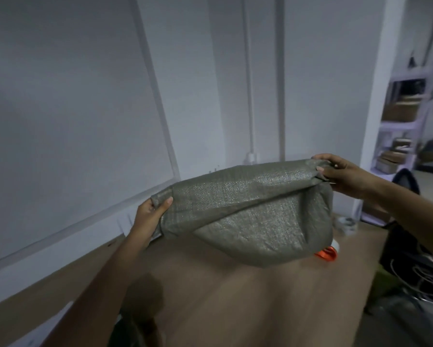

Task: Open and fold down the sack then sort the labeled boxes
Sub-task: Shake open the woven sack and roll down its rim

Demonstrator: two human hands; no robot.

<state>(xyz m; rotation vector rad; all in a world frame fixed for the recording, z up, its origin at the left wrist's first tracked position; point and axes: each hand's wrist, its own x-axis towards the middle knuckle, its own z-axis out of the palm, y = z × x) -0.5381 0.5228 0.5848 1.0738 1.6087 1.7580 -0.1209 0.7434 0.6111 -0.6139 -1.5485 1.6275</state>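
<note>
A grey-green woven sack (248, 209) hangs in the air in front of me, stretched sideways between both hands above the brown floor. My left hand (151, 212) grips its left end, thumb over the top edge. My right hand (340, 174) pinches the bunched right end a little higher. The sack's top edge looks rolled or folded over, and its body sags below. No labeled boxes show clearly near the sack.
A white wall (85, 108) runs close on the left and ahead. An orange object (326, 254) lies on the floor (235, 296) behind the sack. White shelves (405, 116) with brown boxes stand at the far right. A dark chair and tangled cables (415, 266) crowd the right.
</note>
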